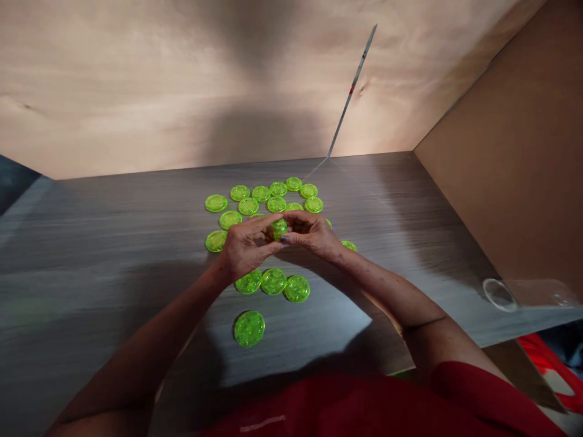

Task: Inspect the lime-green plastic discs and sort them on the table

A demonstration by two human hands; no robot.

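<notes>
Translucent bright-green plastic chips with a raised rim lie flat on the grey wood-grain table. Between both hands, held up over them, are green chips (279, 229); they look like a small stack, though fingers hide how many. My left hand (246, 243) grips them from the left with fingers and thumb. From the right, my right hand (314, 232) closes on the same chips, thumb at their lower edge. Just below the hands lies a row of three chips (274, 281), with a single chip (249, 328) nearer me. Several more chips (248, 206) spread beyond the hands, some partly covered.
A pale wooden panel (150, 85) rises behind the table (150, 221), and a brown panel (514, 182) stands at the right. A thin strip (352, 91) leans or is fixed on the back panel. A clear plastic container (501, 295) lies on its side near the right edge.
</notes>
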